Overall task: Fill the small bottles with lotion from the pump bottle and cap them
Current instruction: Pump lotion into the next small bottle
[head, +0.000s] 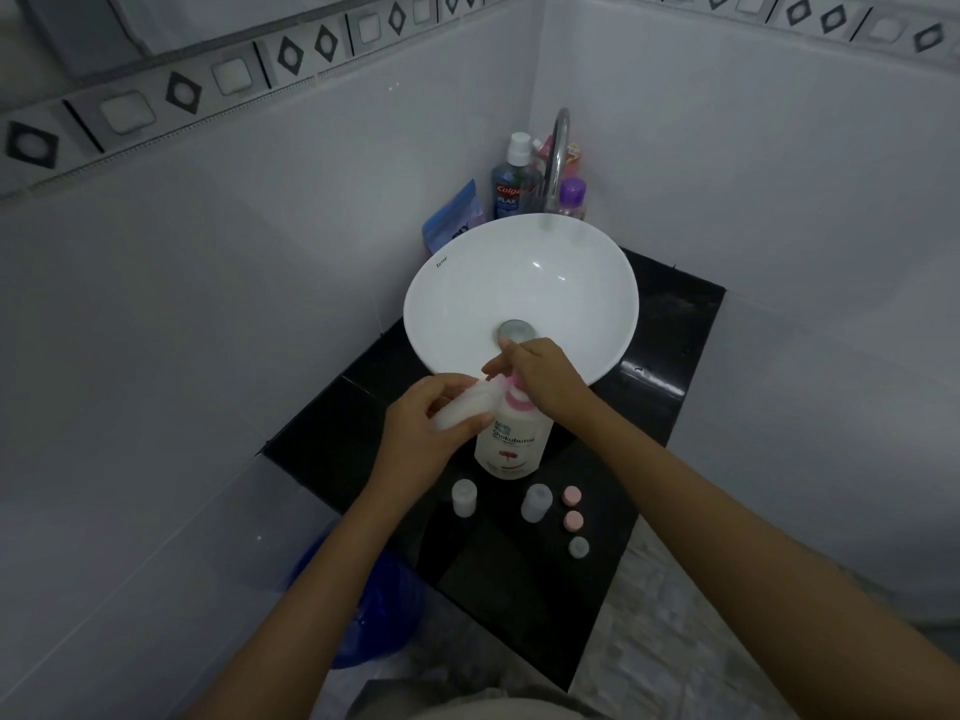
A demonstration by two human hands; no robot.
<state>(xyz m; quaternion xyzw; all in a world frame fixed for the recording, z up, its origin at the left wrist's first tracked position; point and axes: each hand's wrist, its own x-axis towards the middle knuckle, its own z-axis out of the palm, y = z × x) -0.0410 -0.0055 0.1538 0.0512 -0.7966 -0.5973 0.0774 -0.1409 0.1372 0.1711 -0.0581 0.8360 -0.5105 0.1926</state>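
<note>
A corner of a room tiled in white is seen, with a band of patterned black-and-grey tiles (291, 54) running high along both walls. Into this corner a black table (670, 324) is fitted, glossy and square. Its far half is taken up by a white basin (467, 283), over whose far rim a chrome tap (555, 158) is arched. At the far corner of the table, behind the basin, a blue mouthwash bottle (508, 184), a purple-capped bottle (572, 195) and a blue pouch (453, 215) are crowded together. A blue bucket (363, 615) is glimpsed on the floor below the table's left edge.

Near the middle of the table, just in front of the basin, the pump bottle (511, 444) is stood upright. Its pink pump head is covered by the right hand (545, 379), fingers curled down over it. A small clear bottle (462, 405) is gripped by the left hand (426, 433), fingers wrapped around it, tilted toward the pump spout. Toward the near edge, two more small bottles (464, 496) (536, 502) are stood uncapped, and beside them three caps (573, 520) are laid in a row.
</note>
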